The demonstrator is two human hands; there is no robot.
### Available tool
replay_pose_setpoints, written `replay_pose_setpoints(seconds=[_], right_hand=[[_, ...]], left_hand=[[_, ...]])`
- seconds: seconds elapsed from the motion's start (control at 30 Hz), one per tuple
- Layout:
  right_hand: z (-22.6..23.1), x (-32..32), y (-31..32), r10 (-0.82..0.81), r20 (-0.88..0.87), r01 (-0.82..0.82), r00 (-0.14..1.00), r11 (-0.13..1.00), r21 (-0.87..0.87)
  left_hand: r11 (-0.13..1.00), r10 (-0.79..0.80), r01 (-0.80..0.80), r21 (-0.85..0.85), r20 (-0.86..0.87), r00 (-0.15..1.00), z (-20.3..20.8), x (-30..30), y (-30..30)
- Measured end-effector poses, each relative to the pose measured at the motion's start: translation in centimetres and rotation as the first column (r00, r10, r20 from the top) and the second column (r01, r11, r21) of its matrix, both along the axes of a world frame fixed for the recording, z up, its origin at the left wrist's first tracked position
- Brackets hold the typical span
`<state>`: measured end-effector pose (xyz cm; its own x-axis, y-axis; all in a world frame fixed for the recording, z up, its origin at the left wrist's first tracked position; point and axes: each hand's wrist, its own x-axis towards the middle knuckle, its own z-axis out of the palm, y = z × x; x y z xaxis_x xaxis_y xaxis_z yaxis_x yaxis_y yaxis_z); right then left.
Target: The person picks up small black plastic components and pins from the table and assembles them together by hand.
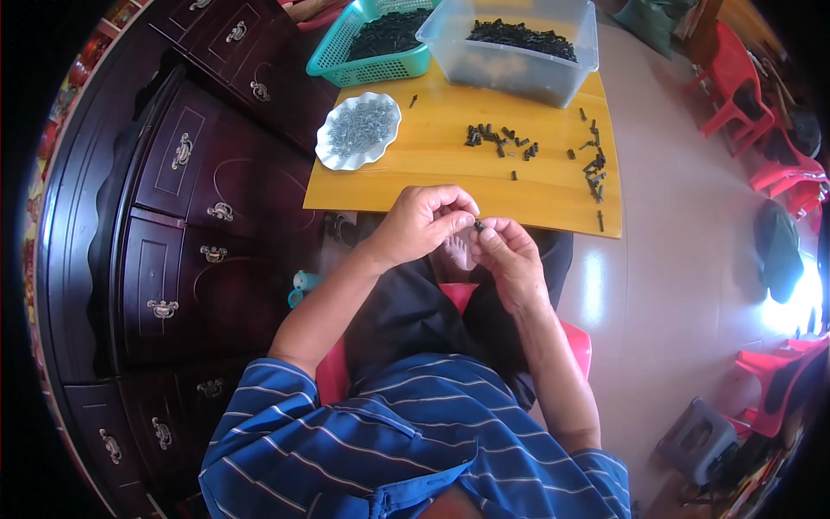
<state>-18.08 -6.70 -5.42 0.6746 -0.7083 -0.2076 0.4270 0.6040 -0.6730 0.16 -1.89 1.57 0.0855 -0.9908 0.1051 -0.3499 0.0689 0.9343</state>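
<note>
Just off the near edge of the yellow table (406,197), over my lap, my two hands meet at the fingertips. My right hand (516,264) pinches a small black cylindrical part (479,226) between thumb and fingers. Thumb and index finger of my left hand (424,227) are pressed together right beside it; whatever they grip is too small to make out. Beyond the hands, a loose group of similar black parts (501,149) lies mid-table. Along the right edge are several longer black pieces (596,164). A white scalloped dish (326,147) at the left holds many tiny shiny pieces.
At the far side stand a green mesh basket (367,67) and a translucent plastic bin (527,78), both holding many black parts. Dark wooden drawers (186,173) line the left. Red plastic chairs (735,86) and a grey stool (699,441) stand on the tiled floor at right.
</note>
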Motion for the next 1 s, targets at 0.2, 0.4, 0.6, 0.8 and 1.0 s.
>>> replay_pose_setpoints(seconds=[0.2, 0.4, 0.6, 0.8, 1.0], right_hand=[[-0.2, 0.1, 0.2, -0.007, -0.005, 0.007, 1.000, 0.999, -0.039], [-0.6, 0.6, 0.8, -0.126, -0.053, 0.122, 0.991, 0.989, -0.078], [-0.1, 0.6, 0.8, -0.163, -0.103, 0.144, 0.981, 0.974, -0.173], [0.2, 0.2, 0.2, 0.109, 0.003, -0.109, 0.994, 0.992, 0.059], [0.2, -0.3, 0.2, 0.146, 0.134, -0.161, 0.980, 0.980, 0.114]], left_hand=[[0.998, -0.014, 0.023, -0.052, 0.160, 0.987, 0.9, -0.3, -0.2], [0.997, 0.006, 0.012, -0.077, 0.235, 0.972, 0.4, -1.1, -0.3], [1.000, -0.013, 0.018, -0.019, 0.226, 0.974, 0.6, -0.7, -0.6], [0.997, -0.050, 0.062, -0.038, 0.261, 0.964, 0.8, -0.6, -0.3], [0.991, -0.116, 0.130, -0.020, 0.333, 0.936, 2.7, -0.7, 0.6]])
